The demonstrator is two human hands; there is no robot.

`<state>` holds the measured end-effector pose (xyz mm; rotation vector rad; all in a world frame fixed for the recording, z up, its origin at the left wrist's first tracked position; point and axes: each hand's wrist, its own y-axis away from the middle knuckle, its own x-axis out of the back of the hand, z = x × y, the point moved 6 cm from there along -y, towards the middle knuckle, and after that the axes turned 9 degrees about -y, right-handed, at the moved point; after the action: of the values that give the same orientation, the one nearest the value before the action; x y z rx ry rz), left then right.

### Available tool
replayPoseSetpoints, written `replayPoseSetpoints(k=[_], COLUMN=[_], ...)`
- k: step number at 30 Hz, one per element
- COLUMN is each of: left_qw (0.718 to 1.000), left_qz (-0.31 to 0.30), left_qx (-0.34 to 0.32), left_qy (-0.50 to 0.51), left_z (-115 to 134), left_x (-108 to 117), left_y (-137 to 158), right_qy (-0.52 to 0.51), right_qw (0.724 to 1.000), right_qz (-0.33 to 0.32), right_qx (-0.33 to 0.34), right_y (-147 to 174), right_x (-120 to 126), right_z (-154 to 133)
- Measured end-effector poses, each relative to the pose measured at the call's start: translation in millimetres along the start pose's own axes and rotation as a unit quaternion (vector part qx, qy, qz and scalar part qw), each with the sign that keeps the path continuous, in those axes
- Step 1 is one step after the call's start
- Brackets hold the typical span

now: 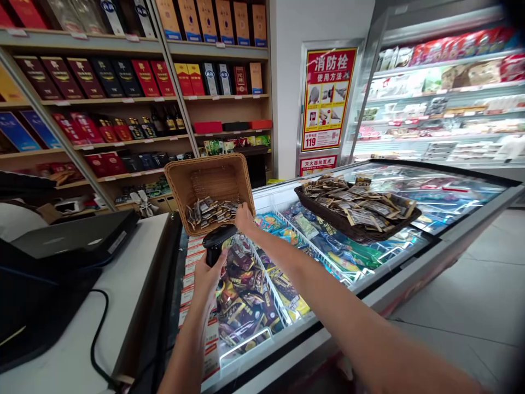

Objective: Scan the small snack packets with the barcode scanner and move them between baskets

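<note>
My left hand (210,269) is wrapped around a black handheld device that looks like a barcode scanner (219,237). In front of it a light-brown wicker basket (208,171) is tilted, its opening facing me. Small wrapped snack packets (213,212) lie in a heap along the basket's lower side. My right hand (245,219) is closed at the basket's lower right corner, over the rim. Its fingertips are partly hidden, close to the packets.
A chest freezer (311,300) with wire dividers holds colourful packs. On its glass lies a dark wicker tray (328,218) heaped with packets. A white counter (118,295) with black equipment stands left. Shelves of boxed bottles (118,76) and a refrigerated display (443,98) stand behind.
</note>
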<state>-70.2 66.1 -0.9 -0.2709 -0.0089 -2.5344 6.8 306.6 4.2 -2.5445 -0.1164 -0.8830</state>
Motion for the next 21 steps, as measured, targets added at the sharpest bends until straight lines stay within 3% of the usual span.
replayPoseSetpoints(k=[6,10,12,15,17,19,21], left_qw=[1.0,0.999,0.999,0.999,0.999,0.999,0.999], left_qz=[-0.019,-0.038,-0.034,-0.026,-0.032,-0.036,-0.041], left_qx=[0.0,-0.004,-0.006,-0.008,-0.003,0.0,-0.006], left_qy=[-0.014,-0.025,-0.025,-0.016,-0.014,-0.016,-0.023], left_z=[-3.2,0.1,3.8,7.5,6.9,5.1,4.2], left_x=[-3.6,-6.3,-6.0,-6.2,-8.3,-10.3,-11.5], left_y=[1.2,5.8,8.5,9.7,8.2,5.9,4.5], right_qy=[-0.013,0.016,-0.005,-0.077,-0.124,-0.162,-0.217], right_qw=[1.0,0.999,0.996,0.977,0.964,0.96,0.959], right_qz=[-0.007,-0.007,-0.006,-0.004,0.015,0.046,0.081], right_qx=[-0.014,0.03,0.087,0.201,0.236,0.222,0.166], right_y=[-34.4,-21.5,-5.9,27.4,52.1,73.7,89.2], right_x=[-5.7,-1.0,7.8,34.6,60.4,86.7,108.1], right_z=[1.0,5.2,9.7,22.5,38.1,56.7,75.2])
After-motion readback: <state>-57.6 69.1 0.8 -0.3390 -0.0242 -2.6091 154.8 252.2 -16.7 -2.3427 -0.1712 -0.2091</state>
